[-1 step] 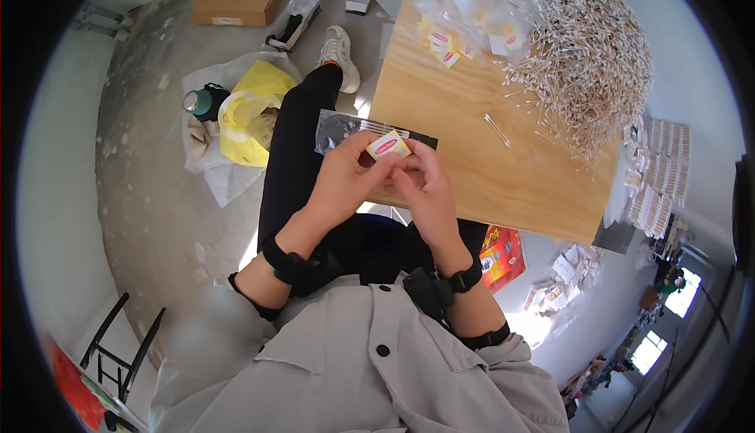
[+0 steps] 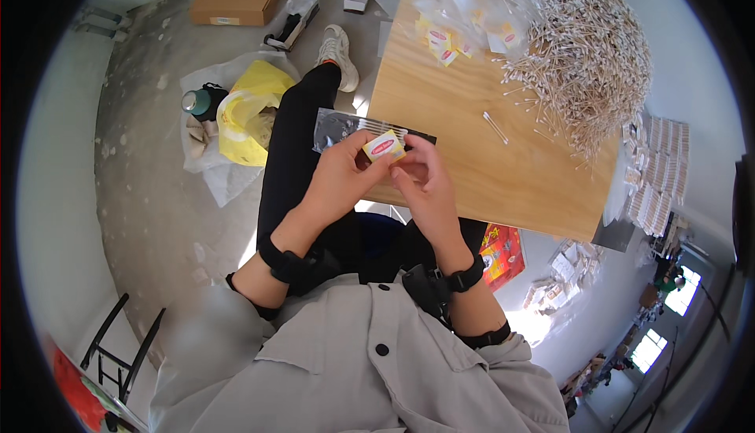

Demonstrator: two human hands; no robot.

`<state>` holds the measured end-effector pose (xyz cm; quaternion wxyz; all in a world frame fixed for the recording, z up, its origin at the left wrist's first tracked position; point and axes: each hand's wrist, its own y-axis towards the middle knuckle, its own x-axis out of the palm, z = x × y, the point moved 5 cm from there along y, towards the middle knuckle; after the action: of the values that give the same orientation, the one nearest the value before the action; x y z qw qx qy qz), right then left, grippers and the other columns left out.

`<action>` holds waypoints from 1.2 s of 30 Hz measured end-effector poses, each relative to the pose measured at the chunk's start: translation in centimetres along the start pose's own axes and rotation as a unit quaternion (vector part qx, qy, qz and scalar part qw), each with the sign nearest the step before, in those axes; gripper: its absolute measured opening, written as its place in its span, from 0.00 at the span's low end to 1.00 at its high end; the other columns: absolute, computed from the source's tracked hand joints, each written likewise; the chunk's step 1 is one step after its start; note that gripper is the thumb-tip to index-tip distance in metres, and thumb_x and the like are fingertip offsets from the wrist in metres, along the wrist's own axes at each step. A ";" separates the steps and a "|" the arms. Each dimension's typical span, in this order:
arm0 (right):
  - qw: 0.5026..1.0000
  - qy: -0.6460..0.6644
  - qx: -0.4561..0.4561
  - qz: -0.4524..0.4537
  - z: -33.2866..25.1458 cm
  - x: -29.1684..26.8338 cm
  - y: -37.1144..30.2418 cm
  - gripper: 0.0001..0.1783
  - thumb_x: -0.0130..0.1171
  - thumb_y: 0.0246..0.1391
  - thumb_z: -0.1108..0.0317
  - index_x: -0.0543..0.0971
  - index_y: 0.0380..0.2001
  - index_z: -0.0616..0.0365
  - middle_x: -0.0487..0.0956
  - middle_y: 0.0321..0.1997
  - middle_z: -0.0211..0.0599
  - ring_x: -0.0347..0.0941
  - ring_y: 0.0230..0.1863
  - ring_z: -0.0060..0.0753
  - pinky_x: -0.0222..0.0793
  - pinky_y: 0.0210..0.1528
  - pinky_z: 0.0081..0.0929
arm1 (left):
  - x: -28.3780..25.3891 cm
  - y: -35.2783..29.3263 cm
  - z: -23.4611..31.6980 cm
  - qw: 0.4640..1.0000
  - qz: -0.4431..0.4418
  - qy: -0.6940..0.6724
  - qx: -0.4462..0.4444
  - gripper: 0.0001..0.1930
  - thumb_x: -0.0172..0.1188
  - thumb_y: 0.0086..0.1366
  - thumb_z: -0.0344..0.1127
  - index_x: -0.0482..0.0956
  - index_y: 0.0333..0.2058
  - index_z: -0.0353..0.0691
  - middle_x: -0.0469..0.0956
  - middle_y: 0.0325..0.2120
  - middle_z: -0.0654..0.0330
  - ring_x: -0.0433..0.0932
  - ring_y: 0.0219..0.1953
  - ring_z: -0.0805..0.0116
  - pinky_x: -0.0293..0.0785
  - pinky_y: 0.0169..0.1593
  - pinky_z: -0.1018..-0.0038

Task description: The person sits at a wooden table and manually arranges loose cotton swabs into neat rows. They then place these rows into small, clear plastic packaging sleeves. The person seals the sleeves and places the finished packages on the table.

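Observation:
Both my hands meet at the table's near left corner, around a small yellow-and-white label card (image 2: 384, 147) with a red oval. My left hand (image 2: 336, 177) pinches the card's left and lower edges. On the card's other side, my right hand (image 2: 429, 185) has its fingers curled, thumb and fingertips at its right edge. Just beyond the card, a clear plastic sleeve (image 2: 334, 130) with several white-tipped cotton swabs (image 2: 381, 127) in it lies over a dark strip. Whether the card is attached to the sleeve is hidden by my fingers.
A large heap of cotton swabs (image 2: 590, 47) covers the wooden table's (image 2: 440, 134) far right. Loose swabs (image 2: 495, 128) lie nearer. Clear bags with label cards (image 2: 440, 38) are at the far edge. Bundled swabs (image 2: 664, 150) stand at right. A yellow bag (image 2: 244, 122) and green-topped bottle (image 2: 197, 102) sit on the floor.
The label card has shifted slightly left and its face shows a little more. My right fingertips have drawn slightly upward along its right edge.

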<state>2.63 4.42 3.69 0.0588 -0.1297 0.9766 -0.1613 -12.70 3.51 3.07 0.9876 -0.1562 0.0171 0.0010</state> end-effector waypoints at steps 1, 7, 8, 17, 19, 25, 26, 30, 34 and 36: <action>0.997 -0.074 -0.038 0.004 -0.8 -0.3 0.0 0.27 0.63 0.55 0.73 0.71 0.58 0.55 0.73 0.44 0.35 0.74 0.46 0.22 0.70 0.38 0.18 | -0.1 -0.1 -0.1 0.998 -0.035 0.060 -0.003 0.11 0.65 0.60 0.36 0.78 0.37 0.35 0.76 0.24 0.62 0.71 0.25 0.76 0.69 0.32 0.77; 0.954 -0.261 -0.120 -0.089 -3.3 -0.9 -0.5 0.08 0.66 0.52 0.73 0.83 0.37 0.56 0.74 0.34 0.36 0.74 0.32 0.29 0.67 0.32 0.24 | 0.4 -0.9 0.6 0.974 -0.152 0.165 0.038 0.10 0.65 0.58 0.34 0.78 0.34 0.35 0.72 0.20 0.59 0.67 0.21 0.72 0.67 0.29 0.74; 0.956 -0.259 -0.126 -0.059 -3.8 -0.9 -0.6 0.05 0.65 0.53 0.72 0.83 0.34 0.58 0.74 0.29 0.35 0.73 0.28 0.31 0.68 0.32 0.27 | 0.4 -0.9 0.5 0.977 -0.142 0.154 0.046 0.10 0.65 0.59 0.35 0.78 0.34 0.34 0.72 0.20 0.60 0.67 0.21 0.73 0.66 0.28 0.74; 0.970 -0.222 -0.095 -0.041 -1.3 -1.7 0.0 0.05 0.65 0.53 0.72 0.82 0.33 0.59 0.76 0.28 0.34 0.74 0.28 0.28 0.69 0.31 0.24 | -0.3 -0.6 0.8 0.984 -0.103 0.141 0.034 0.09 0.66 0.61 0.35 0.79 0.31 0.34 0.72 0.22 0.63 0.69 0.24 0.75 0.67 0.29 0.76; 0.979 -0.195 -0.038 -0.037 -0.1 -2.1 0.5 0.06 0.64 0.54 0.72 0.81 0.35 0.60 0.78 0.27 0.34 0.74 0.27 0.24 0.69 0.31 0.22 | -0.3 -0.5 0.6 0.988 -0.083 0.129 0.030 0.09 0.66 0.60 0.36 0.79 0.30 0.35 0.73 0.22 0.60 0.73 0.24 0.68 0.70 0.31 0.73; 0.994 -0.059 0.033 0.081 1.5 -3.5 1.9 0.14 0.63 0.55 0.73 0.74 0.44 0.64 0.80 0.29 0.34 0.74 0.28 0.18 0.70 0.30 0.17 | -5.2 0.2 -0.2 0.919 0.296 0.197 0.172 0.18 0.65 0.63 0.34 0.73 0.49 0.35 0.76 0.38 0.64 0.72 0.35 0.77 0.67 0.39 0.81; 0.994 -0.054 0.023 0.096 1.2 -3.1 2.0 0.15 0.63 0.55 0.73 0.74 0.44 0.64 0.80 0.30 0.35 0.74 0.28 0.18 0.70 0.29 0.17 | -5.8 0.8 -1.6 0.930 0.300 0.160 0.141 0.19 0.65 0.63 0.35 0.72 0.49 0.34 0.77 0.38 0.63 0.74 0.35 0.76 0.68 0.39 0.80; 0.985 -0.070 0.005 0.155 1.3 -2.9 2.4 0.15 0.64 0.55 0.73 0.74 0.44 0.66 0.81 0.30 0.37 0.74 0.26 0.19 0.72 0.27 0.19 | -5.8 2.2 -5.3 0.974 0.207 -0.081 -0.036 0.22 0.63 0.66 0.41 0.70 0.51 0.32 0.79 0.37 0.61 0.76 0.34 0.76 0.70 0.40 0.79; 0.983 -0.092 0.020 0.160 1.6 -2.4 2.1 0.13 0.65 0.54 0.72 0.75 0.40 0.66 0.81 0.29 0.38 0.74 0.24 0.20 0.72 0.27 0.19 | -4.7 2.4 -7.3 0.966 0.085 -0.205 -0.136 0.16 0.63 0.66 0.44 0.77 0.45 0.38 0.80 0.33 0.68 0.74 0.32 0.83 0.67 0.36 0.82; 0.985 -0.075 0.028 0.153 2.1 -2.1 1.8 0.13 0.66 0.53 0.71 0.75 0.38 0.66 0.81 0.29 0.38 0.74 0.23 0.20 0.73 0.27 0.19 | -4.3 2.3 -7.4 0.964 0.066 -0.211 -0.147 0.14 0.64 0.66 0.44 0.80 0.42 0.40 0.80 0.31 0.70 0.73 0.31 0.85 0.65 0.35 0.83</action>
<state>4.57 6.01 1.27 0.1594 0.0114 0.9728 -0.1677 -17.23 3.46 -4.50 0.9328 -0.2943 -0.1813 0.1018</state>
